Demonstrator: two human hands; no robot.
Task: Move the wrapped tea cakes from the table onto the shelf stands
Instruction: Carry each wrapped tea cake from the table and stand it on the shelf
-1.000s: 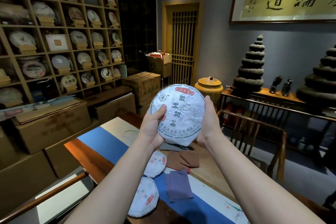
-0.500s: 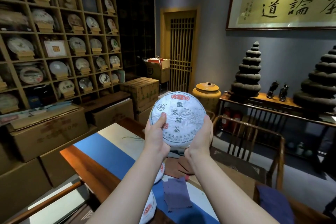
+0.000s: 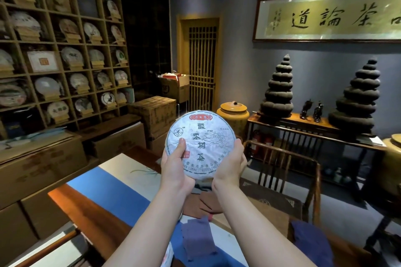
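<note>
I hold a round tea cake (image 3: 202, 136) in white paper with dark characters upright in front of me, above the table (image 3: 86, 208). My left hand (image 3: 176, 169) grips its lower left edge, thumb on the face. My right hand (image 3: 231, 165) clasps its lower right edge. A sliver of another wrapped cake (image 3: 168, 254) shows under my left forearm at the bottom. The wooden shelf (image 3: 65, 43) on the left wall holds many cakes on small stands (image 3: 83, 89).
Cardboard boxes (image 3: 41, 165) are stacked below the shelf and further back (image 3: 155, 112). A wooden chair (image 3: 286, 178) stands to the right of the table. Purple and brown cloths (image 3: 197, 238) lie on the blue runner. A side table (image 3: 303, 125) carries dark stacked ornaments.
The view has risen and turned right, so the cakes on the table have dropped almost out of sight. Both hands keep the same hold, with the cake held lower in view.
</note>
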